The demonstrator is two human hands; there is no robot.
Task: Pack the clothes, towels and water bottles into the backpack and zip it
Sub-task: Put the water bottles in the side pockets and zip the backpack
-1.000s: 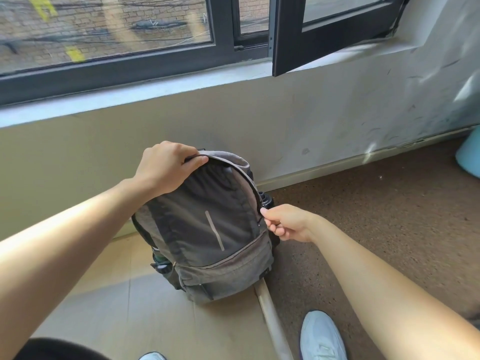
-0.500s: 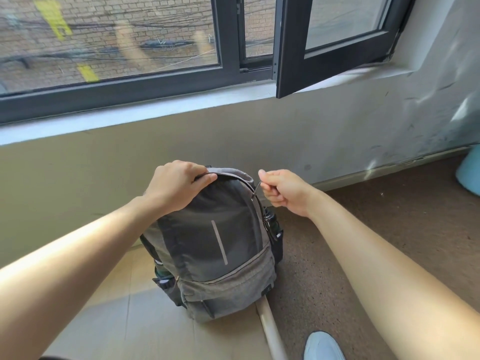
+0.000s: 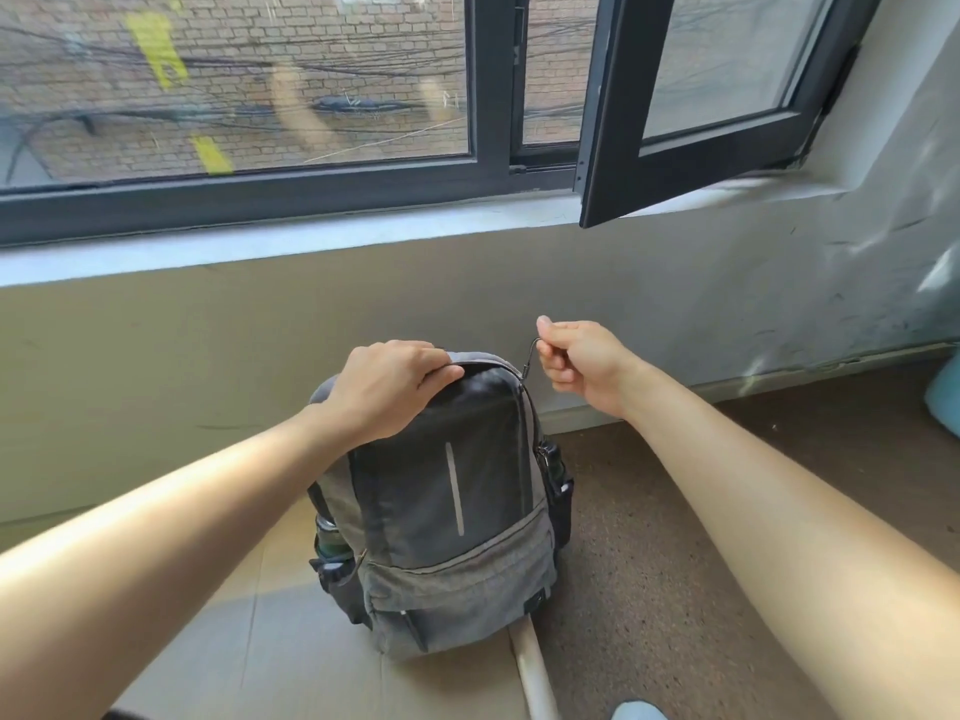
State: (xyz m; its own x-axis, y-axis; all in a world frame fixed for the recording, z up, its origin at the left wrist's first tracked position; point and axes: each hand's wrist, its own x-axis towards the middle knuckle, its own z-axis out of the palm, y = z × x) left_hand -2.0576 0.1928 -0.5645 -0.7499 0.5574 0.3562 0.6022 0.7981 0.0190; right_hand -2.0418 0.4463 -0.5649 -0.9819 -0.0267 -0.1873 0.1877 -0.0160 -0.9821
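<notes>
At frame centre the grey backpack (image 3: pixel 447 511) stands on the floor. The left hand (image 3: pixel 387 389) grips its top; the right hand (image 3: pixel 576 363) pinches the zipper pull (image 3: pixel 529 358). Best to pull along the track, with the fabric held taut.

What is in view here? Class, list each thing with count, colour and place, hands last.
backpack: one, grey and black, upright below the window
bottles: two, dark, one in each side pocket
zip pull: one, dark, backpack's top right
window: one, black frame, above, right sash open
board: one, tan, under the backpack
tube: one, cream, before the backpack
shoe: one, pale blue, bottom edge
left hand: one, grips the backpack's top
right hand: one, pinches the zip pull
</notes>
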